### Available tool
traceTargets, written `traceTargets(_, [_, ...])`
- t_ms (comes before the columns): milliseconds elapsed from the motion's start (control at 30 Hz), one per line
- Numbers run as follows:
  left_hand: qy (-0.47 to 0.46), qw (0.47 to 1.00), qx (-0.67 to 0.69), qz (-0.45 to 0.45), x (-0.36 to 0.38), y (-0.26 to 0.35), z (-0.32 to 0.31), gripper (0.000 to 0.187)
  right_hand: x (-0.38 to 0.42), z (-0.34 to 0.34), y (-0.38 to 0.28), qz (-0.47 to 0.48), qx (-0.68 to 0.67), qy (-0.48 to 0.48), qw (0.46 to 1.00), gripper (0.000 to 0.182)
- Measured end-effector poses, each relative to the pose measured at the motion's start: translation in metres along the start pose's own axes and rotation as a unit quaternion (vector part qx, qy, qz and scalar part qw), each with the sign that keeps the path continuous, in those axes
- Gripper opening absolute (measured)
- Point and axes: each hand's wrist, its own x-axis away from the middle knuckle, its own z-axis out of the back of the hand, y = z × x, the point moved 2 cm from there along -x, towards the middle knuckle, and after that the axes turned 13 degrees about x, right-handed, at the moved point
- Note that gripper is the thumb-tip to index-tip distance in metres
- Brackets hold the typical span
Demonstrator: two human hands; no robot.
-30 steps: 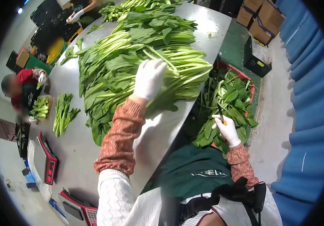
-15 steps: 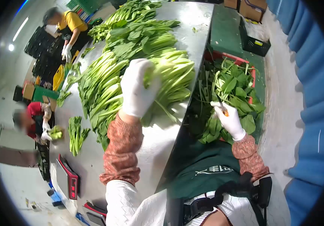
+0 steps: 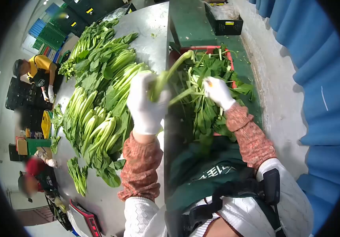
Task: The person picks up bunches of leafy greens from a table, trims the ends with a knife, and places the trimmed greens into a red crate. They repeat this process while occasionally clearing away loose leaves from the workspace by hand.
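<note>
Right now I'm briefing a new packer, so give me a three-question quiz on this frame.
1. True or false: the left hand grips a bunch of greens.
2. The red crate of trimmings sits: A) on the steel table, B) on the floor beside it.
3. What covers the right hand?

Key: 1 true; 2 B; 3 a white glove.
</note>
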Motion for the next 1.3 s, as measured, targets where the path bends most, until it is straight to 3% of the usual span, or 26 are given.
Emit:
traceTargets(33, [0.042,0.992,0.073,0.093,-0.004,0.004,0.009,0.023,0.008,0.013,0.000,-0.086,-0.061,-0.023,0.994,0.024])
traceTargets(100, [0.103,0.945,0.208,0.230,-0.006,-0.013,0.042,0.018,0.021,0.009,0.017,-0.086,-0.099,-0.013,0.991,0.027])
traceTargets(133, [0.169,0.856,0.405,0.272,-0.001,-0.027,0.051,0.021,0.030,0.012,0.012,-0.099,-0.100,-0.041,0.989,0.027])
traceTargets(167, [0.231,0.726,0.582,0.286,0.003,-0.046,0.059,0.024,0.031,0.018,0.006,-0.106,-0.101,-0.062,0.987,0.028])
traceTargets(233, [0.382,0.534,0.685,0.316,0.012,-0.068,0.075,0.029,0.034,0.013,0.006,-0.109,-0.078,-0.073,0.988,0.029])
traceTargets(333, [0.456,0.448,0.696,0.327,0.027,-0.085,0.089,0.031,0.036,0.005,0.000,-0.107,-0.107,-0.094,0.984,0.029])
traceTargets(467, [0.465,0.364,0.741,0.320,0.049,-0.095,0.103,0.030,0.038,0.006,-0.019,-0.116,-0.111,-0.128,0.979,0.027])
traceTargets(500, [0.443,0.419,0.732,0.305,0.056,-0.098,0.108,0.031,0.039,0.003,-0.023,-0.104,-0.120,-0.129,0.979,0.027])
traceTargets(567, [0.365,0.419,0.790,0.259,0.066,-0.101,0.124,0.027,0.040,-0.001,-0.030,-0.077,-0.140,-0.130,0.979,0.026])
traceTargets(600, [0.397,0.455,0.752,0.264,0.063,-0.088,0.129,0.024,0.038,0.005,-0.041,-0.105,-0.138,-0.167,0.971,0.026])
traceTargets(633, [0.347,0.482,0.762,0.257,0.072,-0.094,0.140,0.026,0.036,0.005,-0.048,-0.097,-0.146,-0.170,0.970,0.026])
traceTargets(700, [0.390,0.522,0.710,0.265,0.083,-0.095,0.155,0.027,0.029,0.000,-0.062,-0.076,-0.161,-0.183,0.967,0.026])
traceTargets(733, [0.413,0.581,0.642,0.283,0.085,-0.093,0.158,0.030,0.027,-0.001,-0.073,-0.061,-0.177,-0.187,0.964,0.024])
traceTargets(767, [0.407,0.545,0.675,0.286,0.096,-0.101,0.164,0.030,0.025,-0.007,-0.083,-0.037,-0.208,-0.176,0.961,0.024])
traceTargets(833, [0.465,0.533,0.638,0.304,0.095,-0.101,0.167,0.029,0.022,-0.002,-0.115,-0.015,-0.206,-0.199,0.958,0.024])
traceTargets(867, [0.561,0.550,0.514,0.344,0.093,-0.092,0.159,0.029,0.022,0.000,-0.130,-0.011,-0.230,-0.207,0.951,0.024])
traceTargets(967, [0.551,0.542,0.534,0.345,0.103,-0.096,0.157,0.026,0.022,-0.003,-0.148,0.029,-0.272,-0.200,0.941,0.024])
traceTargets(1100, [0.387,0.566,0.665,0.295,0.117,-0.105,0.163,0.023,0.020,0.003,-0.153,0.004,-0.258,-0.214,0.942,0.023])
traceTargets(1133, [0.422,0.588,0.615,0.314,0.116,-0.105,0.162,0.025,0.019,-0.001,-0.149,0.015,-0.270,-0.196,0.943,0.022])
traceTargets(1233, [0.509,0.562,0.545,0.358,0.103,-0.089,0.153,0.028,0.020,0.001,-0.152,0.012,-0.258,-0.210,0.943,0.023])
traceTargets(1300, [0.519,0.556,0.540,0.360,0.103,-0.084,0.150,0.031,0.024,0.008,-0.163,0.009,-0.253,-0.223,0.941,0.023])
